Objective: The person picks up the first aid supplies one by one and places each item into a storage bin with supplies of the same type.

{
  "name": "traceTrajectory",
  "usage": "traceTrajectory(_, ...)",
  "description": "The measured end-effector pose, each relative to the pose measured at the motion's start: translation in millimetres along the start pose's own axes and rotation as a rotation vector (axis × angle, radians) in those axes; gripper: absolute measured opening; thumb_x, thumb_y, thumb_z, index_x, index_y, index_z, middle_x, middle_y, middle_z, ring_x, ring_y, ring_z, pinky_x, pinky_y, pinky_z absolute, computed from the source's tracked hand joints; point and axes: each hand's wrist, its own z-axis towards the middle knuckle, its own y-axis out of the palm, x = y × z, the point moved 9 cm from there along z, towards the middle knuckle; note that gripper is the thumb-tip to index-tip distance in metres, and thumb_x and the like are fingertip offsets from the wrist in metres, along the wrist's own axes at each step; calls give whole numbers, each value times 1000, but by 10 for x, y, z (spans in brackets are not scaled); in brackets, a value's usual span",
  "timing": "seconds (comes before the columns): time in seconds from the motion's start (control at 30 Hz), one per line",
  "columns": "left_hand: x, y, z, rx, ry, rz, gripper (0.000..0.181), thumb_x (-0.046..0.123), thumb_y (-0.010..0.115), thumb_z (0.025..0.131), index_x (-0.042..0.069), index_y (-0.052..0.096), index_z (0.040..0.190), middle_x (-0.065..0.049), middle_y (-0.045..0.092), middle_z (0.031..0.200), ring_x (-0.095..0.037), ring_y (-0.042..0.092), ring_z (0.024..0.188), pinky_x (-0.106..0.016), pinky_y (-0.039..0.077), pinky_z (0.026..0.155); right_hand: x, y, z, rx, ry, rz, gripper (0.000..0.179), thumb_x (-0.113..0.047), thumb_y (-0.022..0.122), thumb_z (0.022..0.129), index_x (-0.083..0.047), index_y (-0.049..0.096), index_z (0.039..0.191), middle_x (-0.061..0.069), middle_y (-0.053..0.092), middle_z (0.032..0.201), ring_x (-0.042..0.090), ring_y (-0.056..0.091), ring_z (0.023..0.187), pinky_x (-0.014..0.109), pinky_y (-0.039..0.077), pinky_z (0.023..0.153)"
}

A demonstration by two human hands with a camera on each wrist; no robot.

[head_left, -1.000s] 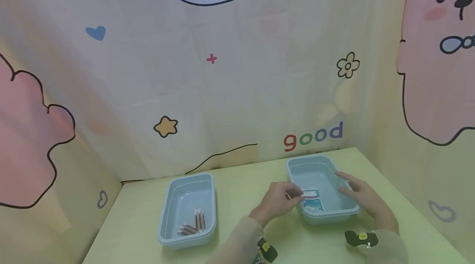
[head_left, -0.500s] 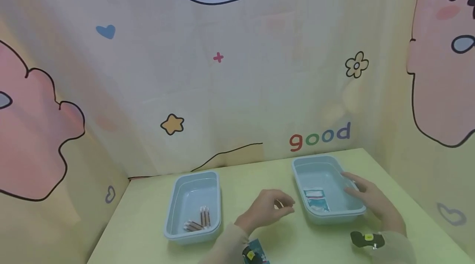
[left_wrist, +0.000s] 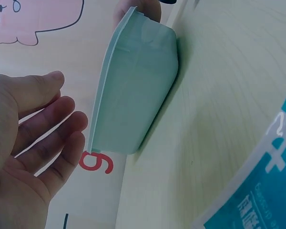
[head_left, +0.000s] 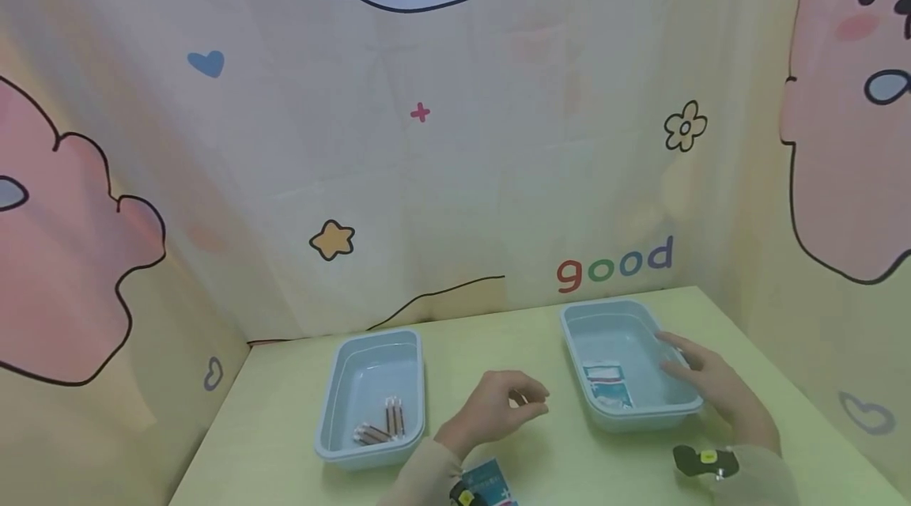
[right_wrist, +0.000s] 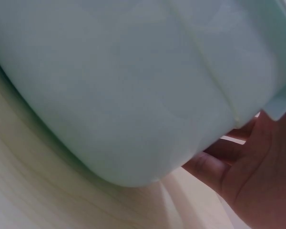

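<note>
My left hand [head_left: 501,407] is held over the table between two light-blue plastic bins, with fingers loosely bent and nothing between them. In the left wrist view the left hand [left_wrist: 35,138] appears beside the outer wall of the right bin [left_wrist: 133,86]. Two teal-and-white packets [head_left: 608,389] lie inside the right bin [head_left: 644,413]. My right hand [head_left: 712,379] holds that bin by its right rim, the thumb reaching over the edge. Near my left wrist, a teal dressing packet [head_left: 487,482] with a white cross lies on the table, partly hidden by the wrist strap.
The left bin [head_left: 323,419] holds several slim brown sticks [head_left: 394,417] in clear wrappers. Both bins stand on a pale yellow-green table [head_left: 270,419]. A printed cloth [head_left: 455,198] hangs behind the table and along both sides.
My left hand has drawn back left from the packets in the right bin, its fingers loosening. The right hand stays at the bin's rim. The head view has shifted slightly.
</note>
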Motion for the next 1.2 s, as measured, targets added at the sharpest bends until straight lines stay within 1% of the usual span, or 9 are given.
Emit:
traceTrajectory(0.13, 11, -11, -12, 4, 16, 5, 12, 16, 70, 90, 13, 73, 101, -2, 74, 97, 6, 62, 82, -13, 51, 72, -8, -14, -11, 5, 1, -5, 63, -33, 57, 98, -7, 33, 150, 28, 25, 155, 58, 18, 138, 74, 20, 103)
traceTrajectory(0.2, 7, -17, -25, 4, 16, 9, 12, 15, 70, 90, 12, 73, 101, -1, 74, 97, 6, 62, 82, -13, 51, 72, -12, -17, -15, 5, 0, -8, 63, -33, 57, 98, -7, 34, 150, 29, 25, 155, 58, 19, 138, 74, 20, 103)
traceTrajectory(0.43, -44, -66, -81, -19, -23, -12, 12, 14, 69, 90, 12, 73, 101, -5, 74, 99, 5, 62, 82, -17, 53, 75, -10, -16, -4, -3, 6, -3, 64, -33, 57, 98, -8, 33, 151, 29, 24, 155, 58, 18, 138, 74, 21, 102)
traceTrajectory(0.63, -86, -108, -116, -10, -33, -16, 11, 14, 70, 90, 13, 73, 100, -4, 74, 99, 4, 62, 83, -18, 54, 76, 2, -14, 5, -2, 5, -14, 63, -33, 57, 98, -8, 33, 151, 29, 25, 155, 58, 20, 138, 74, 23, 102)
traceTrajectory(0.77, -99, -122, -156, -10, -37, -7, 12, 15, 70, 90, 13, 73, 101, -1, 74, 98, 5, 62, 83, -18, 53, 76, 20, -14, 13, -3, 1, -18, 64, -33, 57, 98, -7, 33, 151, 29, 25, 155, 58, 20, 137, 73, 23, 102)
traceTrajectory(0.87, -132, -140, -195, -11, -66, -8, 14, 17, 70, 90, 15, 73, 103, 3, 73, 97, 5, 62, 83, -18, 53, 77, 33, -16, 17, -5, 10, -16, 64, -34, 57, 98, -9, 32, 152, 29, 23, 156, 58, 19, 138, 73, 23, 102)
traceTrajectory(1.0, -196, -177, -274, -7, -112, -24, 16, 18, 71, 89, 15, 74, 104, 4, 74, 97, 4, 63, 83, -20, 54, 77, 35, -6, 11, -12, 20, 0, 65, -34, 57, 98, -9, 31, 152, 28, 22, 156, 58, 18, 138, 73, 22, 102)
traceTrajectory(1.13, -241, -189, -370, -18, -121, -30, 18, 19, 72, 89, 14, 73, 106, 4, 74, 100, 3, 64, 84, -20, 54, 78, 29, 5, 1, -15, 15, 2, 65, -32, 57, 98, -8, 31, 152, 29, 22, 156, 58, 17, 138, 74, 22, 102)
traceTrajectory(1.2, -245, -192, -419, -26, -109, -28, 20, 17, 72, 88, 13, 73, 108, 3, 74, 101, 3, 64, 85, -20, 54, 78, 31, 15, -1, -18, 21, 6, 65, -33, 57, 98, -8, 31, 152, 29, 22, 156, 58, 17, 138, 73, 22, 103)
